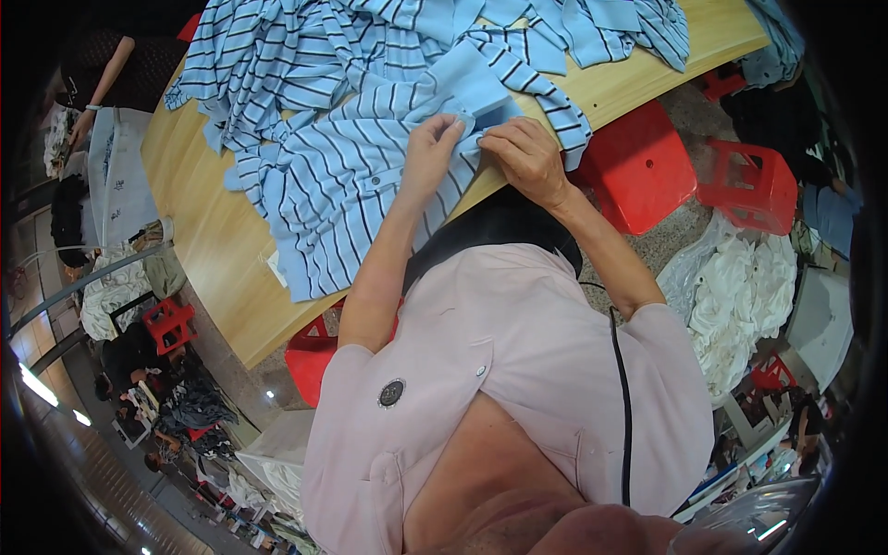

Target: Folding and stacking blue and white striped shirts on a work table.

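A light blue knit shirt with dark and white stripes (342, 153) lies spread on the table in front of me, its plain blue collar (470, 83) pointing away. Near the collar, my left hand (433, 155) is closed, pinching the front edge of the shirt between thumb and fingers. Just to the right, my right hand (529, 162) is closed too, its fingertips pinched at the same edge. Whether a thread or other small thing sits between those fingertips is too small to tell. A button (376, 181) shows on the placket left of my left forearm.
More striped blue shirts (268, 55) are heaped across the far side of the wooden table (208, 268). Red stools (638, 171) stand at the right, beside a pile of white garments (745, 296). Another person's arm (109, 83) shows at the far left.
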Demonstrator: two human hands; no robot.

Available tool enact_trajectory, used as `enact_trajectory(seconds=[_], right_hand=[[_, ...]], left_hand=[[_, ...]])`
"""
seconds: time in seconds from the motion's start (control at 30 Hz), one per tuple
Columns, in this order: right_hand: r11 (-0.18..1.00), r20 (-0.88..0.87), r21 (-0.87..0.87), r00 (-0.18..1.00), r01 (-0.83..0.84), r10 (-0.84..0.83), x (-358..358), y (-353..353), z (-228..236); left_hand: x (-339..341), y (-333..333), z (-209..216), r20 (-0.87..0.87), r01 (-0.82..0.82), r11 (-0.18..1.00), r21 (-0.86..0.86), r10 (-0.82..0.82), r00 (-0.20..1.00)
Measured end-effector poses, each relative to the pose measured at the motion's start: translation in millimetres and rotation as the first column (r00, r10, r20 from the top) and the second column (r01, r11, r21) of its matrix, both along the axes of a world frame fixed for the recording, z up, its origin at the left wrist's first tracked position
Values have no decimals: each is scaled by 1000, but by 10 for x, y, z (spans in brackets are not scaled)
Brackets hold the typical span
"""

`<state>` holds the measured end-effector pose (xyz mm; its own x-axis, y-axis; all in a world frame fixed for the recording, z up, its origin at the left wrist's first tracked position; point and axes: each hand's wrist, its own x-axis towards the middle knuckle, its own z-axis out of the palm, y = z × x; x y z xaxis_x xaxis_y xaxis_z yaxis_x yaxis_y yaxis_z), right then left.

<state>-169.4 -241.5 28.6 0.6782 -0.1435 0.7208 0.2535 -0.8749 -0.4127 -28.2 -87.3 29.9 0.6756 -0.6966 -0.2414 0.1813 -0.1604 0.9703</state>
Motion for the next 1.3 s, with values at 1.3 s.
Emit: enact_trajectory(seconds=[1.3], right_hand=[[921,-220,389,970,-10,104,-2,74,7]], left_hand=[[121,74,86,-267,84,991,-107,-110,958]])
